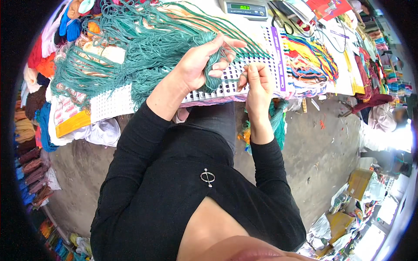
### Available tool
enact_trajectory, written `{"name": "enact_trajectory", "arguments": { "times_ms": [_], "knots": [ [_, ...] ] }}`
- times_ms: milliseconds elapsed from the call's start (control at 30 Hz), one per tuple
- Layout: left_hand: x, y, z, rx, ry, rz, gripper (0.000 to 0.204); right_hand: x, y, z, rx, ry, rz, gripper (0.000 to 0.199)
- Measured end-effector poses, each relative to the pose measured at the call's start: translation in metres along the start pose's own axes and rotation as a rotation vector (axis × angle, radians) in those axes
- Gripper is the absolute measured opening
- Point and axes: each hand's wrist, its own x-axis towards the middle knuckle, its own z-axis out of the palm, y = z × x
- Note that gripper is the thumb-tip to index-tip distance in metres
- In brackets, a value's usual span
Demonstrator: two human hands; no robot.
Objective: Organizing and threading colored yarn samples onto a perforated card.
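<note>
A loose bundle of teal thread hangs over my left hand, whose fingers curl round it with the index finger stretched out. To its right my right hand is closed in a pinch, thumb against index finger, on thin strands that run across from the bundle. Both hands are just above a white card with rows of punched holes at the table's near edge. Teal threads are looped through holes along the card's far side. A big heap of loose teal thread spreads to the left of my hands.
Right of the card lie a purple strip and a fan of multicoloured threads. A digital scale stands at the back. Coloured skeins pile up at the far left. More teal thread hangs below the table edge, over the concrete floor.
</note>
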Motion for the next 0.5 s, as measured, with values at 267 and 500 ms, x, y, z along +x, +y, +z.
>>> {"name": "enact_trajectory", "arguments": {
  "times_ms": [267,500],
  "knots": [
    [0.000,0.004,0.006,0.188,0.089,0.099,0.046,-0.001,-0.002,-0.001,-0.221,-0.030,0.014,0.012],
    [-0.018,0.033,-0.032,0.351,0.136,-0.233,0.056,0.010,-0.021,-0.044,-0.284,0.098,-0.185,0.011]
  ]
}}
